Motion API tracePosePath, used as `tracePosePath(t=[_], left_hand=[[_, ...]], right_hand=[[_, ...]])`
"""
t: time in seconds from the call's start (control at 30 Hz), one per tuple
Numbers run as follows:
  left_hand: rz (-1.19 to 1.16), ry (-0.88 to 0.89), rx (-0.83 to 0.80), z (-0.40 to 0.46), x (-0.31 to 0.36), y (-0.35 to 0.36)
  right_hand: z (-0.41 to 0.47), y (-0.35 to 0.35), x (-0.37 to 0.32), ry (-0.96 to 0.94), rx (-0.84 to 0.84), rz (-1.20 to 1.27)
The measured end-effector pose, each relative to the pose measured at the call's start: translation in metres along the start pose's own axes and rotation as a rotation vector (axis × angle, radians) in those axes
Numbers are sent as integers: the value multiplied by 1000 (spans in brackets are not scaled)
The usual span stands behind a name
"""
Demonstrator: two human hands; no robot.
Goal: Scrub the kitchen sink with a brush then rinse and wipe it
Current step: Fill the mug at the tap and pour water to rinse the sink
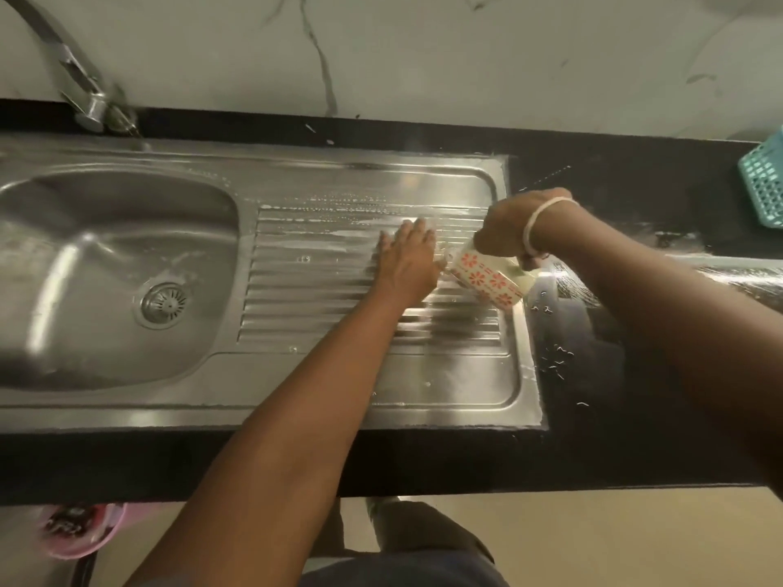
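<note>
A stainless steel sink (127, 374) with a round drain (164, 304) fills the left side, and its ribbed drainboard (317, 298) runs to the right. My left hand (406, 260) lies flat on the wet ribs, fingers straight and pointing away from me. My right hand (515, 228) grips a white cup with red flower prints (483, 281), tilted over the drainboard's right end with its mouth toward the left hand. Streaks of water and foam lie along the far ribs. No brush is in view.
A chrome tap (80, 95) stands at the back left by the marble wall. The black counter (614, 171) right of the drainboard is wet. A teal plastic basket (764, 184) sits at the far right edge. A pink container (80, 529) shows below the counter's front.
</note>
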State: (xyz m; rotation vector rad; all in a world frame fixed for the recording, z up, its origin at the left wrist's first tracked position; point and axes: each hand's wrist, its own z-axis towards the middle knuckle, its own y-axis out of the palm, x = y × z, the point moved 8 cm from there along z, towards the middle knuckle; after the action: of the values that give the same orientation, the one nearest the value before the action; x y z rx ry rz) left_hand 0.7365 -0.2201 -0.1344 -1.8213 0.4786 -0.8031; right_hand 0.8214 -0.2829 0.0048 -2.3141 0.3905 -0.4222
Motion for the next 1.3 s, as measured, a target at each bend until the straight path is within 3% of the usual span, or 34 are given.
tracePosePath(t=[0.13, 0.37, 0.53, 0.7, 0.83, 1.07, 1.2, 1.3], left_hand=[[40, -72, -7, 5, -36, -14], [36, -82, 36, -29, -76, -28], [68, -49, 9, -40, -91, -31], [-16, -49, 51, -53, -140, -51], [-98, -17, 207, -67, -219, -92], [-323, -81, 407, -97, -387, -172], [-454, -222, 632, -112, -475, -222], [-481, -235, 596, -101, -507, -244]], right_hand=[[0, -13, 1, -39, 143, 7], [-18, 11, 60, -25, 89, 516], [-11, 9, 57, 96, 36, 368], [3, -27, -14, 185, 161, -171], [13, -48, -97, 178, 187, -298], [24, -96, -231, 128, 249, -173], [33, -108, -310, -20, 239, 90], [27, -113, -373, -181, 227, 328]])
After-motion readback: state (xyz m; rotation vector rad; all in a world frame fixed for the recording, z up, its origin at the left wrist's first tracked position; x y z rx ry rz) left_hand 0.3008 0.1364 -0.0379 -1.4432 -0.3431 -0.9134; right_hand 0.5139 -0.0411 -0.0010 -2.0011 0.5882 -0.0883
